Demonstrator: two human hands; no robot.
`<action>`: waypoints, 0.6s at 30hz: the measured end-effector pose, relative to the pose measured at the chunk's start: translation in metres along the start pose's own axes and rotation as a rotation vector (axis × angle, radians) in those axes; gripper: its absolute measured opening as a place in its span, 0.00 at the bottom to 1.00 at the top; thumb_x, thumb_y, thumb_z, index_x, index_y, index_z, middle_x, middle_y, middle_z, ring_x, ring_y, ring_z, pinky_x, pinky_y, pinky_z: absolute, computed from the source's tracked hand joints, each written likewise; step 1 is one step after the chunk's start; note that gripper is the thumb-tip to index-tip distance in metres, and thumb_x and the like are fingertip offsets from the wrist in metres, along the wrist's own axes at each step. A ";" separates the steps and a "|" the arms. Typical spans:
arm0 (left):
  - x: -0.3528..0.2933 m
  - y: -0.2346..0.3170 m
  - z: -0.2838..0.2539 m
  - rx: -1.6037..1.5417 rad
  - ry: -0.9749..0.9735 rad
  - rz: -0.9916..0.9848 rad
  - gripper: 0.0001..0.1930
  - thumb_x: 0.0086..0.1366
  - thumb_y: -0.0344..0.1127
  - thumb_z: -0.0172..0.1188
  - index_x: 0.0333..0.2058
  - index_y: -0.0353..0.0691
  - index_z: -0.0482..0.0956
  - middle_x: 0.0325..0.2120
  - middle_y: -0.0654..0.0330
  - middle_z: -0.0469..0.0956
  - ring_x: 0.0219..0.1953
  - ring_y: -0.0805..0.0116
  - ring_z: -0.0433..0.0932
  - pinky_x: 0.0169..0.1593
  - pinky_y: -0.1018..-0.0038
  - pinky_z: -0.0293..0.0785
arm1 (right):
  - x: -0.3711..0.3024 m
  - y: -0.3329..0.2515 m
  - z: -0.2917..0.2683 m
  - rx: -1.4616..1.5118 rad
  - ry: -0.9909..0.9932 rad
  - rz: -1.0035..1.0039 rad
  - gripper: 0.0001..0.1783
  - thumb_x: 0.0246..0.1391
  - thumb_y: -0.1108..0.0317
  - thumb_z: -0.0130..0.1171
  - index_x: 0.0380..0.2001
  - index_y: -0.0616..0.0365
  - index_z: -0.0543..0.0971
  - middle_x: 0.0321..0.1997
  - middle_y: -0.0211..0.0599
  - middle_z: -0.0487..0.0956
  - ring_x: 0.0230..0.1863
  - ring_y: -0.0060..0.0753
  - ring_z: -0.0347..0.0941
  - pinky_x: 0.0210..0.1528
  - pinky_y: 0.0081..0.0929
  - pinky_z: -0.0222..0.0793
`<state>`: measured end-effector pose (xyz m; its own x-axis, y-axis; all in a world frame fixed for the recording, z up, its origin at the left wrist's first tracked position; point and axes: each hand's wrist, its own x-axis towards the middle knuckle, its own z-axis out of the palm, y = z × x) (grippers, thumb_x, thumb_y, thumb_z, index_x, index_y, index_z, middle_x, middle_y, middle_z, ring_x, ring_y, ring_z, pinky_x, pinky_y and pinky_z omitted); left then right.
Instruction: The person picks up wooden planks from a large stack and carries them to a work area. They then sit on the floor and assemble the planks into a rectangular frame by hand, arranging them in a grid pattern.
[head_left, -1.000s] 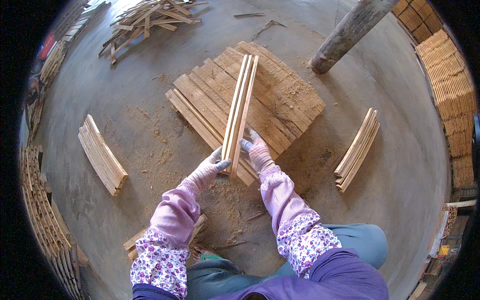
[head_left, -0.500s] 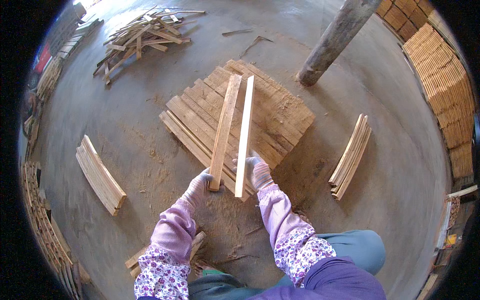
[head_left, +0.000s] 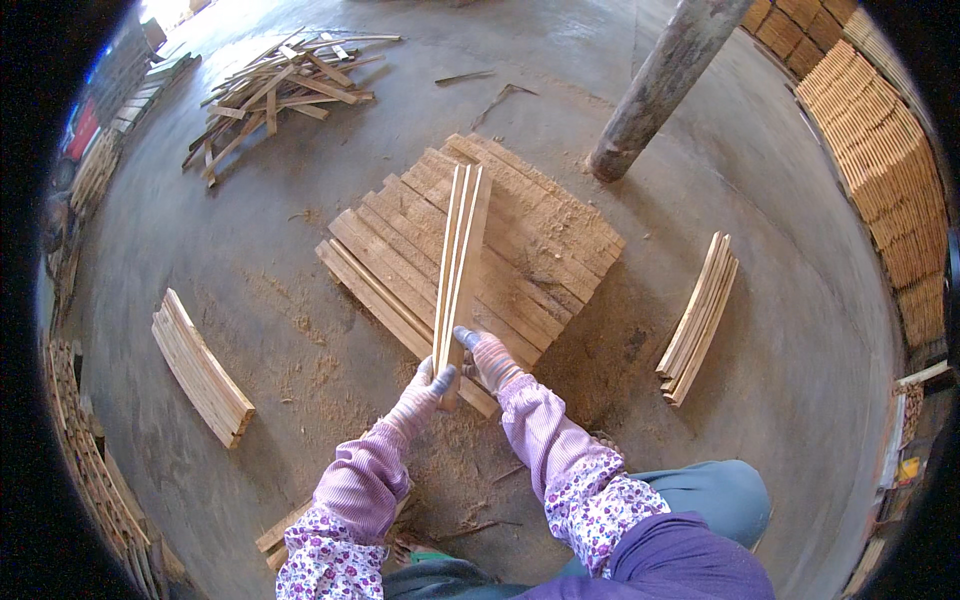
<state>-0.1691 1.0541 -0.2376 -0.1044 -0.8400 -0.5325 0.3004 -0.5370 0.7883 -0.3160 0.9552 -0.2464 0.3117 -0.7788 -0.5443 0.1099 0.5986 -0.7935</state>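
Note:
A narrow bundle of pale wooden slats [head_left: 462,250] stands on edge in front of me, tilted away, their long faces nearly together. My left hand [head_left: 421,394], in a striped glove, is closed round the near end from the left. From the right side my right hand [head_left: 490,358], gloved alike, grips the same slats a little farther up, thumb on the wood. Some of its fingers are hidden behind the bundle. Beneath lies a low platform of boards [head_left: 540,260] dusted with sawdust, with loose slats [head_left: 375,300] along its near left edge.
Short stacks of slats lie on the floor, one at left [head_left: 200,370] and another at right [head_left: 698,320]. A heap of offcuts [head_left: 285,90] is at the far left. A round post [head_left: 665,90] rises beyond the platform, and tall wood stacks [head_left: 875,150] line the right.
Half a second ago each hand held a slat, spread apart. The hands have come together, and the slats are now side by side on edge in one bundle.

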 end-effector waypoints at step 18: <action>0.012 0.004 -0.017 -0.257 -0.029 -0.018 0.25 0.74 0.46 0.50 0.64 0.45 0.63 0.42 0.57 0.78 0.38 0.62 0.82 0.43 0.62 0.83 | -0.020 -0.054 -0.053 -1.031 0.638 -0.329 0.36 0.43 0.50 0.70 0.49 0.66 0.76 0.55 0.57 0.76 0.54 0.55 0.74 0.56 0.41 0.71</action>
<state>-0.1526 1.0434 -0.2458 -0.1382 -0.8341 -0.5340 0.5292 -0.5179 0.6721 -0.3784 0.9291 -0.2071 -0.1330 -0.9873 -0.0871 -0.7817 0.1585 -0.6031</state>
